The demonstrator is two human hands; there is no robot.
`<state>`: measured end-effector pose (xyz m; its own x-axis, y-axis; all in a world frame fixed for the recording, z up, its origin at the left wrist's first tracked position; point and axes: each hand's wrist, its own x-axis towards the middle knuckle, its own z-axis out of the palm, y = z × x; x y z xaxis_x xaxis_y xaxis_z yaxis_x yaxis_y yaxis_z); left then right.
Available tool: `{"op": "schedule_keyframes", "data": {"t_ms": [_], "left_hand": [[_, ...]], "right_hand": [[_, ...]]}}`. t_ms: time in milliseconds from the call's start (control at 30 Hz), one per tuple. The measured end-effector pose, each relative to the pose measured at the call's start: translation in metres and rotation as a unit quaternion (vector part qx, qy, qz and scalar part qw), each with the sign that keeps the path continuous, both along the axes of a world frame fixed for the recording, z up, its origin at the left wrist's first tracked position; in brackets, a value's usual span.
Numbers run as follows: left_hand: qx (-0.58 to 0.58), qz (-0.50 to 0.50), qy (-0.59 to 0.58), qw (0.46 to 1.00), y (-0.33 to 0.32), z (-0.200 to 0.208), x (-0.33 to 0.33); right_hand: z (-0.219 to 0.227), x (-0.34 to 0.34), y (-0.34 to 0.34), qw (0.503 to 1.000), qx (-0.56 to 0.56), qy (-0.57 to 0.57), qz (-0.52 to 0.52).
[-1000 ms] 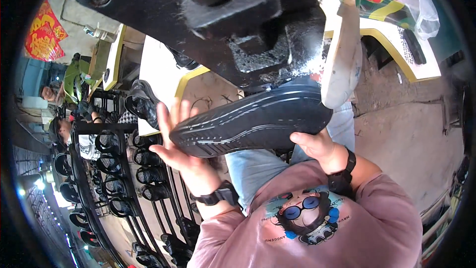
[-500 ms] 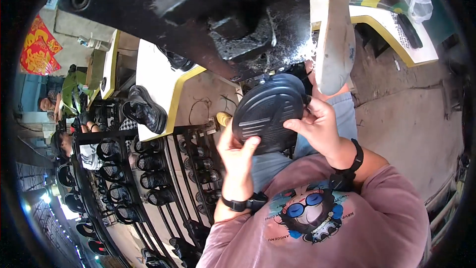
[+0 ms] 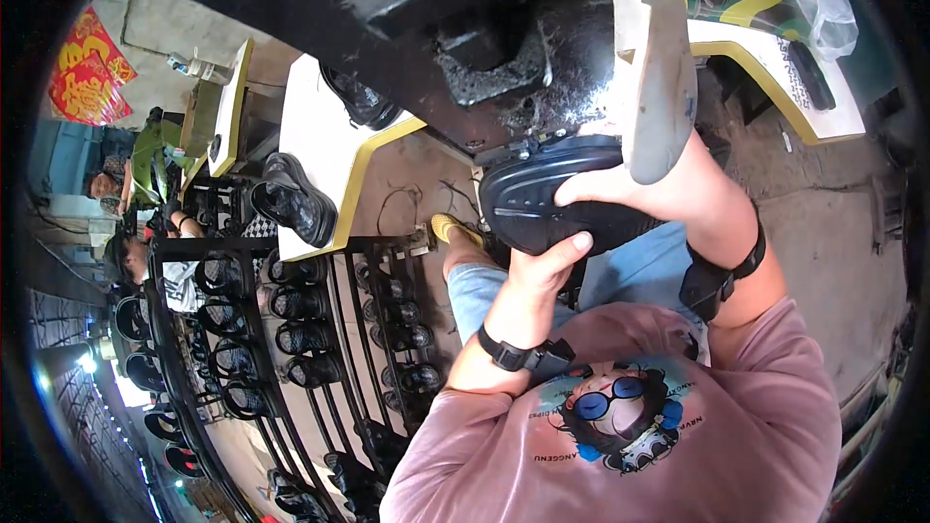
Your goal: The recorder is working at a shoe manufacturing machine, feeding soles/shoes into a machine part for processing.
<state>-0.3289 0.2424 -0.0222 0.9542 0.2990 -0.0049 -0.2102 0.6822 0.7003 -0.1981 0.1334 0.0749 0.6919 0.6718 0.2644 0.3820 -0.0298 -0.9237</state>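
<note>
Both my hands grip a black shoe (image 3: 531, 223) just under the front of a large black metal machine (image 3: 494, 48). Its smooth, dark surface faces up, and its far edge reaches the lower rim of the machine. My left hand (image 3: 544, 269) closes on the shoe's near side, thumb on top and the other fingers hidden underneath. From the right, my right hand (image 3: 651, 189) lies across the shoe with its thumb pressed on the upper face; its remaining fingers are out of sight. A worn pale lever (image 3: 663, 87) hangs from above, in front of my right hand.
On the left, a white table (image 3: 308, 116) with a yellow edge bears a black sandal (image 3: 293, 201). Below it, black racks (image 3: 291, 426) hold several shoes. Another person (image 3: 179, 276) is at the far left. A white-topped table (image 3: 765, 48) stands at the far right.
The shoe has turned and moved to the right, closer to the machine; its ridged sole no longer faces me. My right hand has reached farther forward over it, and my left has followed rightward.
</note>
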Motion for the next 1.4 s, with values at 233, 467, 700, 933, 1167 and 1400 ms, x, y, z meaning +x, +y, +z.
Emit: {"op": "schedule_keyframes", "data": {"t_ms": [233, 467, 700, 933, 1167, 1400], "left_hand": [[-0.125, 0.114, -0.003, 0.986, -0.003, 0.014, -0.009], [-0.148, 0.121, -0.118, 0.974, 0.021, -0.011, -0.014], [-0.140, 0.161, -0.093, 0.973, 0.052, -0.012, -0.018], [0.394, 0.376, 0.136, 0.827, 0.104, 0.085, -0.025], [0.529, 0.025, 0.102, 0.842, 0.061, 0.100, 0.004], [0.189, 0.152, 0.034, 0.970, 0.021, 0.044, -0.013]], "right_hand": [[-0.093, -0.065, -0.024, 0.862, 0.186, -0.421, 0.212], [-0.105, -0.026, -0.062, 0.923, 0.069, 0.342, 0.160], [-0.088, -0.055, -0.014, 0.937, 0.218, 0.263, 0.074], [-0.083, -0.072, 0.038, 0.966, 0.201, 0.126, 0.098], [-0.093, -0.062, 0.046, 0.956, 0.245, 0.118, 0.108], [-0.127, -0.078, 0.012, 0.968, 0.183, 0.102, -0.137]]}}
